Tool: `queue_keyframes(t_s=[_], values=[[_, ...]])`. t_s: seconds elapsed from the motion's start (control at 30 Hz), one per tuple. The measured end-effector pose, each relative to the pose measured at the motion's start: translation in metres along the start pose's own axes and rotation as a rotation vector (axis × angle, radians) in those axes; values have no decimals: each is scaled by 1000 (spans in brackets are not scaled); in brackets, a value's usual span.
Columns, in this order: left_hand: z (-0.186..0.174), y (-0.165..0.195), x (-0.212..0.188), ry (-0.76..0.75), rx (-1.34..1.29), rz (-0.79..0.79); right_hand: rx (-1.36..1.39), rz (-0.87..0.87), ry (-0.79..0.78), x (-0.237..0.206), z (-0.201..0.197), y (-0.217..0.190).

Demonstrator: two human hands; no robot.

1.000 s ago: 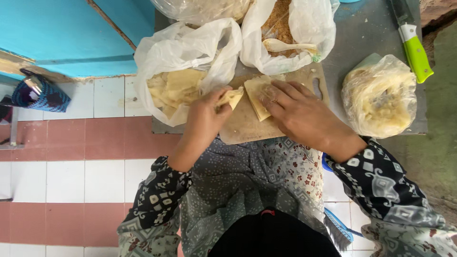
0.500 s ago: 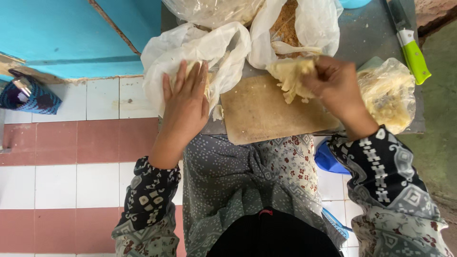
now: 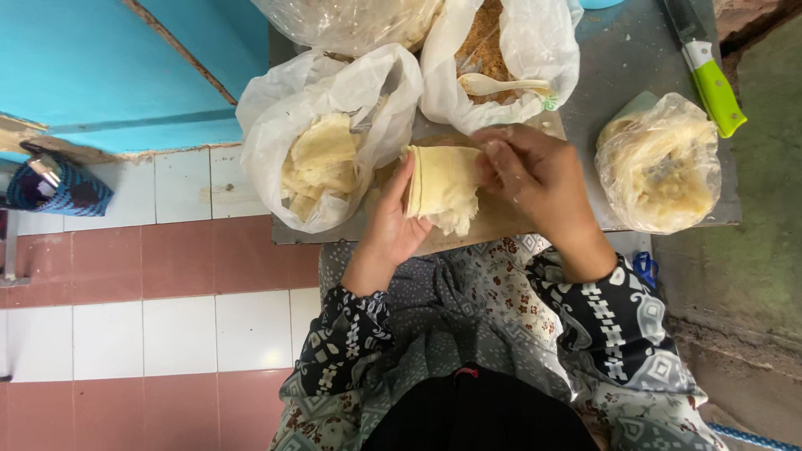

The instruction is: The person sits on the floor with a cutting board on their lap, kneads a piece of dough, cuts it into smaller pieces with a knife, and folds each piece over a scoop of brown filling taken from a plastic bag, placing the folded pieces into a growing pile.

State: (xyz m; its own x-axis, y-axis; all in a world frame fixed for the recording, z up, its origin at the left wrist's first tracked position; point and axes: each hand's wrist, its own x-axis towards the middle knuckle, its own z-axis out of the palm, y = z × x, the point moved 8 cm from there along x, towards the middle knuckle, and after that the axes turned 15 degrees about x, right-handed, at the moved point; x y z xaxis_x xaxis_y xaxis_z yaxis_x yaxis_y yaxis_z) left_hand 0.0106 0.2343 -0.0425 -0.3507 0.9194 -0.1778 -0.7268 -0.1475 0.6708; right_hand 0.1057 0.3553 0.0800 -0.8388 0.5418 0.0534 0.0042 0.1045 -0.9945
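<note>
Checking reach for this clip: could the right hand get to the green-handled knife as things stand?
Probably yes. The knife lies uncovered on the grey table, beyond the right hand, with nothing between; but that hand and the left hand hold a stack of thin sheets.

My sleeves: long, dark navy/black fabric w/ white geometric print, i.e. diamonds, bands, small dotted squares. Both end at the wrist, just behind each grip. Left hand bare, no ring or watch visible; right hand also bare, w/ pale floury dust on the fingers. Sleeve behind the right grip shows bolder white blocks & curls; the one behind the left grip has finer dots & small flowers. Below the sleeves, a grey-green garment w/ small floral/paisley print, reddish-brown & white specks. At bottom, nearest me, a plain black cloth, folded edge w/ a tiny red mark.
</note>
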Motion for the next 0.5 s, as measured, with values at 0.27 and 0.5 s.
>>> queue_keyframes(t_s=[0.27, 0.5], values=[[7, -8, 17, -148, 1, -307, 236, -29, -343, 9, 25, 41], [1, 7, 10, -187, 294, -303, 777, 53, -92, 20, -16, 78]])
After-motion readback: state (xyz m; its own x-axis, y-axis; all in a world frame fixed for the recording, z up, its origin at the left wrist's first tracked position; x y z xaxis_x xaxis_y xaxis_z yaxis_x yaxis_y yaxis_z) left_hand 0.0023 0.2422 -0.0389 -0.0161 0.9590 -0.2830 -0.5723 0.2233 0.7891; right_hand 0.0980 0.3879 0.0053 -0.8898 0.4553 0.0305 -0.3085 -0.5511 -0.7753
